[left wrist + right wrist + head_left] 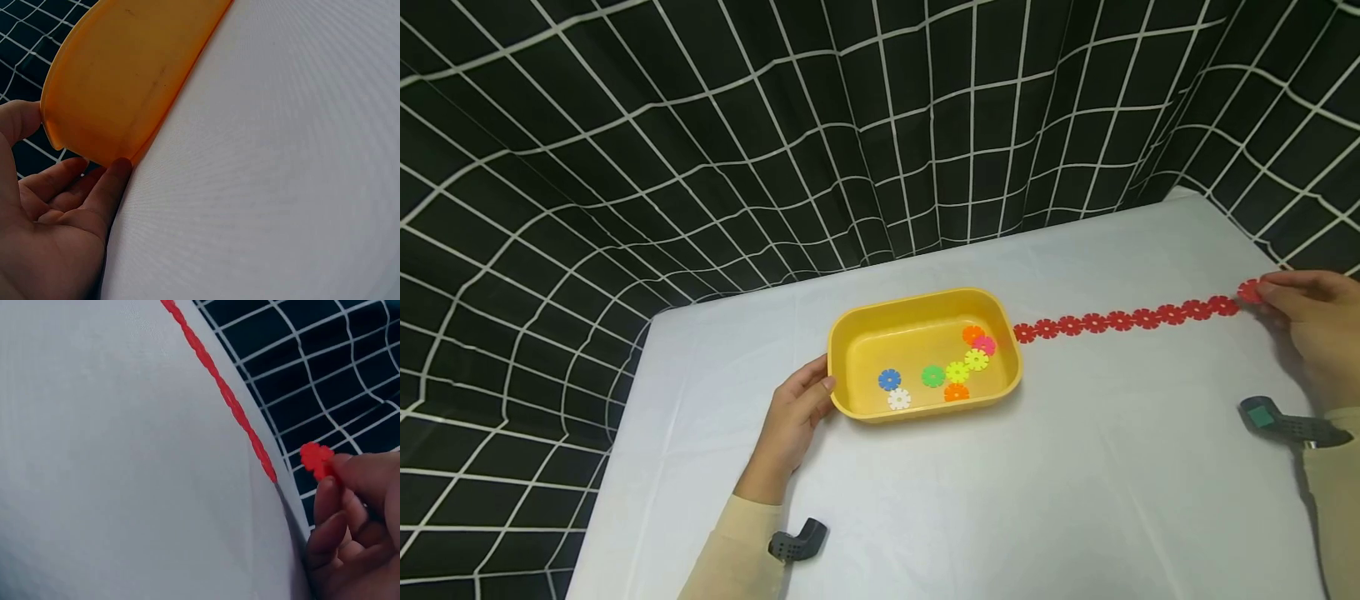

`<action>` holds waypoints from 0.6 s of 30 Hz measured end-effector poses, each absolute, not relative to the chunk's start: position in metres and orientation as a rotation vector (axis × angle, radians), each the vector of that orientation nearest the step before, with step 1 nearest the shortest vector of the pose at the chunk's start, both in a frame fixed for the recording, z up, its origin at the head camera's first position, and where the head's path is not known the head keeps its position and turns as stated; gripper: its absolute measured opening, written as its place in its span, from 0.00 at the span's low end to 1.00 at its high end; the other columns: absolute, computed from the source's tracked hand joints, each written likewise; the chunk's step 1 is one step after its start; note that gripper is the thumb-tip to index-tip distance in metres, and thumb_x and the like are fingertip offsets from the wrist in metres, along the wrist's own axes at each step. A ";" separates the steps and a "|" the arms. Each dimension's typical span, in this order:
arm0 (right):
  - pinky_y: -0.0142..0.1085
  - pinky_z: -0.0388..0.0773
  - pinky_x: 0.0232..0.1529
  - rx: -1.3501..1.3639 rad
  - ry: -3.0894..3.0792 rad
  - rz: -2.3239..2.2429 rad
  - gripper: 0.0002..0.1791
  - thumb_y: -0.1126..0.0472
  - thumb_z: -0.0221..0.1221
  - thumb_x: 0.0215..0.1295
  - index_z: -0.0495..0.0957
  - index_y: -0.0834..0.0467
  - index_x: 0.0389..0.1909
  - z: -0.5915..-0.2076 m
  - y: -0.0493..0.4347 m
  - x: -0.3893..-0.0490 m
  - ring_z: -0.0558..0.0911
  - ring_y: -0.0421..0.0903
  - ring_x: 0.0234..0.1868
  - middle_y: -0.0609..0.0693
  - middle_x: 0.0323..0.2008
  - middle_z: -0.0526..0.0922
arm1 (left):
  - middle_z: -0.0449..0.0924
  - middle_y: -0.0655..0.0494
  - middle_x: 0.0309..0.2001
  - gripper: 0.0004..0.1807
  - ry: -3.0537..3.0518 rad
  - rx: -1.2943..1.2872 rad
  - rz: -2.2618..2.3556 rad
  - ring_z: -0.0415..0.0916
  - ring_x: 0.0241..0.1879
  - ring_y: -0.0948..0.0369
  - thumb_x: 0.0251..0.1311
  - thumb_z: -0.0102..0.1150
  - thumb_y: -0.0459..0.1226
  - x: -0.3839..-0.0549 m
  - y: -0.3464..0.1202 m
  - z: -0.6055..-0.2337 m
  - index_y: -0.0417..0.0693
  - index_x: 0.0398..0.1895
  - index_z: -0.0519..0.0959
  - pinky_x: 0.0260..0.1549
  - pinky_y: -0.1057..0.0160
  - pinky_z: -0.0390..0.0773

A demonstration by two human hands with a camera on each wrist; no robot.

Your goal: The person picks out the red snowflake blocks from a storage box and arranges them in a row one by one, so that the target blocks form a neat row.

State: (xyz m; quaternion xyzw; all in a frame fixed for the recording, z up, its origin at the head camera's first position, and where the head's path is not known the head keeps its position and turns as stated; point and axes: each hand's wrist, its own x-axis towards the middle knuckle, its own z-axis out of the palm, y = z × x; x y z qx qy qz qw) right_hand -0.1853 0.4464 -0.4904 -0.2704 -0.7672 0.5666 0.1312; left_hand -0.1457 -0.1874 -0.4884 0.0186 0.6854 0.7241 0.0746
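My right hand pinches a red notched plastic disc between thumb and fingers. In the right wrist view the disc is held up, apart from the end of a row of red notched discs. That row lies on the table, running from the yellow tray's right end toward my right hand. At the left end of the yellow tray, my left hand grips the wall, thumb at the rim and fingers against the outside. Inside lie several loose discs, among them a blue one, a white one and a green one.
A white cloth covers the table. Behind it and at both sides hangs a dark curtain with a white grid. Each wrist wears a dark camera mount, the left one close over the cloth.
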 end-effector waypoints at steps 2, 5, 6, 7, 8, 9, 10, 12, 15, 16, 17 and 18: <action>0.15 0.75 0.32 -0.823 -2.282 1.570 0.13 0.56 0.55 0.86 0.78 0.29 0.50 -0.491 0.449 -0.185 0.77 0.25 0.35 0.27 0.39 0.76 | 0.73 0.41 0.74 0.29 2.059 0.056 2.172 0.75 0.70 0.46 0.80 0.58 0.36 -0.146 -0.187 -0.488 0.34 0.79 0.70 0.63 0.56 0.82; 0.15 0.74 0.32 -0.863 -2.369 1.476 0.15 0.55 0.53 0.87 0.73 0.25 0.47 -0.491 0.450 -0.184 0.76 0.26 0.35 0.28 0.39 0.73 | 0.73 0.41 0.74 0.29 2.058 0.057 2.172 0.75 0.69 0.45 0.80 0.58 0.36 -0.146 -0.187 -0.489 0.34 0.78 0.70 0.63 0.55 0.82; 0.15 0.74 0.32 -0.874 -2.403 1.440 0.15 0.55 0.52 0.87 0.72 0.24 0.46 -0.491 0.451 -0.184 0.75 0.27 0.35 0.29 0.40 0.73 | 0.73 0.41 0.74 0.28 2.056 0.059 2.174 0.75 0.69 0.45 0.80 0.58 0.36 -0.146 -0.187 -0.489 0.34 0.78 0.70 0.63 0.55 0.82; 0.15 0.74 0.32 -0.887 -2.434 1.410 0.15 0.54 0.51 0.88 0.71 0.24 0.46 -0.491 0.451 -0.184 0.74 0.27 0.36 0.30 0.41 0.73 | 0.73 0.41 0.74 0.28 2.053 0.059 2.176 0.75 0.69 0.45 0.80 0.58 0.35 -0.146 -0.188 -0.489 0.34 0.78 0.70 0.62 0.55 0.82; 0.14 0.74 0.33 -0.899 -2.461 1.384 0.15 0.54 0.51 0.88 0.70 0.24 0.46 -0.491 0.451 -0.184 0.74 0.28 0.36 0.32 0.42 0.72 | 0.73 0.41 0.74 0.28 2.052 0.059 2.178 0.75 0.69 0.45 0.80 0.58 0.35 -0.146 -0.188 -0.489 0.34 0.78 0.70 0.62 0.55 0.82; 0.14 0.74 0.33 -0.911 -2.482 1.356 0.14 0.54 0.51 0.88 0.70 0.24 0.47 -0.491 0.451 -0.184 0.74 0.28 0.35 0.34 0.43 0.73 | 0.73 0.41 0.74 0.28 2.053 0.059 2.178 0.75 0.69 0.45 0.80 0.57 0.35 -0.146 -0.187 -0.489 0.34 0.78 0.70 0.62 0.55 0.82; 0.14 0.74 0.32 -0.918 -2.507 1.324 0.12 0.53 0.50 0.88 0.72 0.27 0.51 -0.491 0.451 -0.185 0.73 0.27 0.35 0.37 0.45 0.73 | 0.73 0.41 0.74 0.28 2.052 0.060 2.179 0.75 0.69 0.45 0.80 0.57 0.35 -0.146 -0.187 -0.489 0.34 0.78 0.70 0.62 0.55 0.82; 0.14 0.73 0.32 -0.929 -2.542 1.272 0.09 0.53 0.50 0.89 0.72 0.31 0.55 -0.492 0.452 -0.187 0.73 0.27 0.34 0.42 0.47 0.74 | 0.74 0.41 0.74 0.28 2.055 0.058 2.179 0.75 0.69 0.45 0.80 0.57 0.35 -0.146 -0.187 -0.489 0.34 0.78 0.70 0.62 0.55 0.83; 0.14 0.74 0.32 -0.916 -2.564 1.232 0.11 0.53 0.50 0.89 0.75 0.43 0.63 -0.495 0.454 -0.190 0.73 0.27 0.33 0.50 0.50 0.75 | 0.74 0.41 0.74 0.28 2.070 0.050 2.169 0.76 0.69 0.46 0.80 0.57 0.35 -0.145 -0.187 -0.488 0.34 0.78 0.71 0.62 0.56 0.83; 0.15 0.74 0.32 -0.912 -2.568 1.228 0.12 0.53 0.50 0.89 0.75 0.44 0.64 -0.496 0.454 -0.190 0.73 0.27 0.33 0.51 0.51 0.76 | 0.74 0.41 0.74 0.28 2.071 0.046 2.168 0.76 0.69 0.46 0.80 0.58 0.35 -0.145 -0.187 -0.488 0.34 0.78 0.71 0.62 0.56 0.83; 0.15 0.75 0.33 -0.911 -2.567 1.228 0.11 0.53 0.50 0.88 0.75 0.42 0.63 -0.497 0.455 -0.191 0.73 0.27 0.33 0.52 0.51 0.76 | 0.74 0.42 0.74 0.28 2.073 0.042 2.167 0.76 0.69 0.46 0.80 0.58 0.35 -0.146 -0.187 -0.488 0.35 0.78 0.71 0.62 0.56 0.83; 0.15 0.75 0.33 -0.908 -2.567 1.229 0.11 0.53 0.50 0.88 0.74 0.42 0.63 -0.498 0.455 -0.191 0.73 0.27 0.33 0.53 0.51 0.76 | 0.74 0.42 0.74 0.28 2.072 0.038 2.168 0.76 0.68 0.46 0.80 0.58 0.35 -0.145 -0.187 -0.488 0.34 0.78 0.71 0.62 0.56 0.83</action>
